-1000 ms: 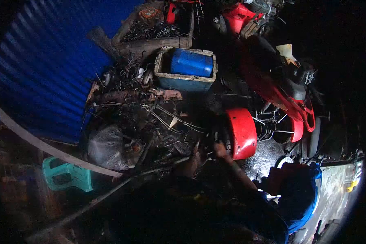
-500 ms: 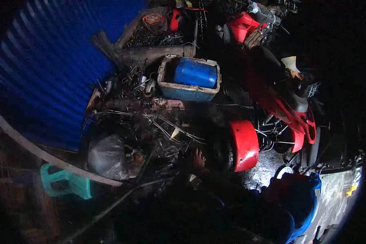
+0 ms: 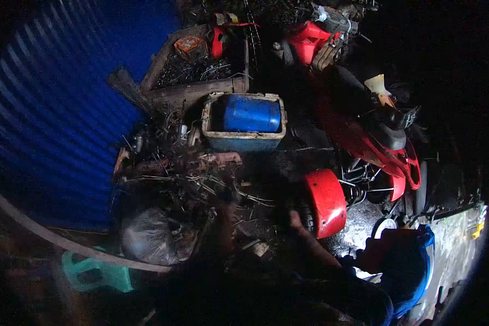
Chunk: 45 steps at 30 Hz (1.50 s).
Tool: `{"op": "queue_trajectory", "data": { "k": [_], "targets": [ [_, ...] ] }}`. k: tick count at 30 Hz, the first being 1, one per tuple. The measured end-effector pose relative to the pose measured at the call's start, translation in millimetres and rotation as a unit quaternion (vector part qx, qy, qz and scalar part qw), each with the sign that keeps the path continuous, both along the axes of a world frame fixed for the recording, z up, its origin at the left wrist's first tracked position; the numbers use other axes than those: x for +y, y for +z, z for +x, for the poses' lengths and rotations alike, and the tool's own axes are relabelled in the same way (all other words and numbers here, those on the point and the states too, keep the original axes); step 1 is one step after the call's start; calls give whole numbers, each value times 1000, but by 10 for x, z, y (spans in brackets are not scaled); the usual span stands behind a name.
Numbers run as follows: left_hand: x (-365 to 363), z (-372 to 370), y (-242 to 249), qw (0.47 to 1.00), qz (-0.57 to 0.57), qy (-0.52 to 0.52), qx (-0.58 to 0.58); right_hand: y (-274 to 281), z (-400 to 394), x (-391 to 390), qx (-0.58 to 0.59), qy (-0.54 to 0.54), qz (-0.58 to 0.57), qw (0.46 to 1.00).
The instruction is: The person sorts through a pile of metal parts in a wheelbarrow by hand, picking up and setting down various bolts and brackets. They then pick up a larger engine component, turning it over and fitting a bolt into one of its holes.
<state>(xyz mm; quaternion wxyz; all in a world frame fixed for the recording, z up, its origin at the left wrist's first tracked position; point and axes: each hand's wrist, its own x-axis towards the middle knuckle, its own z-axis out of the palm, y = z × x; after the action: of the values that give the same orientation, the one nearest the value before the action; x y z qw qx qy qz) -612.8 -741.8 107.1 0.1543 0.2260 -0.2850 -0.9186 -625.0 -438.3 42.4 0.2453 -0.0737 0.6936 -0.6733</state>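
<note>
My right hand (image 3: 295, 218) is at the dark tyre (image 3: 308, 212) under a red fender (image 3: 328, 203). Its fingers fade into shadow, so I cannot see whether they grip the tyre or only touch it. Farther left, my left hand (image 3: 229, 196) is dim and blurred over a heap of metal scrap. Thin metal rods (image 3: 209, 187) lie close by it, and its fingers do not show clearly. A small pale piece (image 3: 261, 249) lies on the ground between my forearms.
Beyond my hands stands a worn bin (image 3: 244, 142) with a blue drum (image 3: 252, 114) inside. A plastic bag (image 3: 149, 237) and green stool (image 3: 98, 271) are at left, near blue corrugated sheeting (image 3: 65, 119). The red vehicle body (image 3: 364, 141) extends up the right side.
My right hand has moved right, from spread over the scrap to beside the tyre. My left forearm has come into view over the scrap. The view has shifted slightly.
</note>
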Motion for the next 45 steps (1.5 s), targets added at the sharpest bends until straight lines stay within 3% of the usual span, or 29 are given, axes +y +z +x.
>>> {"op": "queue_trajectory", "data": {
  "k": [6,10,12,13,14,16,17,18,20,21,22,23,24,25,27,28,29,30,31,33,35,37,38,39,40,41,42,44,45],
  "targets": [
    [-1497,-1482,1394,961,-30,120,246,298,5,1052,-181,-207,-259,926],
    [-1449,-1539,1228,966,-210,132,76,616,138,1229,-282,-264,-363,848],
    [-1318,-1618,957,943,-305,132,-25,195,56,1265,-349,-268,-428,789],
    [-1060,-1471,615,973,-205,20,-106,-131,-5,1202,-348,-265,-430,790],
    [-815,-1331,247,972,-106,-94,-190,-432,-58,1151,-271,-282,-390,834],
    [82,-793,-294,973,-45,-218,-62,-520,-121,1023,-194,-292,-345,870],
    [536,-520,-528,960,-17,-281,-2,-383,-134,857,-181,-245,-317,898],
    [962,-40,488,927,-222,-230,-196,-183,-158,643,-166,-195,-288,923],
    [1244,464,-91,946,-100,-268,-152,253,-177,261,-152,-142,-253,945],
    [1288,615,-245,948,-66,-272,-151,486,-179,67,-189,-55,-233,952],
    [1284,682,-260,950,-48,-270,-151,597,-162,-9,-226,31,-210,951],
    [1258,718,-275,952,-34,-265,-149,450,-121,18,-227,29,-206,951],
    [1230,705,-266,954,-23,-263,-142,161,-76,26,-75,61,-113,989],
    [1188,668,-264,957,-15,-256,-135,-156,-46,43,79,90,-15,993],
    [1026,479,-167,965,-4,-242,-101,-21,-20,-6,232,113,83,963],
    [872,314,-94,970,-6,-234,-71,117,32,-65,54,-45,-31,997],
    [670,99,62,974,-8,-225,-36,283,75,-100,-129,-199,-142,961],
    [376,-190,272,977,-20,-211,34,239,82,25,-131,-199,-138,961],
    [-4,-473,470,969,-41,-206,129,177,68,201,39,-149,-66,986],
    [-820,-1095,1042,956,-79,-135,247,3,107,536,206,-97,10,974],
    [-1474,-1545,1559,984,-99,72,131,-155,220,921,113,-165,21,979],
    [-1879,-1674,1543,959,-279,14,35,-269,351,1287,20,-233,29,972],
    [-1857,-1719,1483,959,-282,5,38,-330,432,1383,-29,-269,27,962],
    [-1784,-1731,1379,923,-375,-15,-83,-259,533,1395,-80,-306,25,949],
    [-1698,-1763,1282,863,-463,-35,-197,-164,658,1461,51,-319,97,941],
    [-1714,-1794,815,836,-521,-65,-160,70,717,1530,-17,-306,52,950],
    [-1721,-1827,363,805,-574,-89,-120,81,863,1566,49,-394,5,918],
    [-519,-1087,693,876,-344,-218,-258,193,1060,1791,49,-398,65,914],
    [-233,-824,424,889,-300,-308,-160,272,1191,1891,12,-427,103,899]
  ]
}}
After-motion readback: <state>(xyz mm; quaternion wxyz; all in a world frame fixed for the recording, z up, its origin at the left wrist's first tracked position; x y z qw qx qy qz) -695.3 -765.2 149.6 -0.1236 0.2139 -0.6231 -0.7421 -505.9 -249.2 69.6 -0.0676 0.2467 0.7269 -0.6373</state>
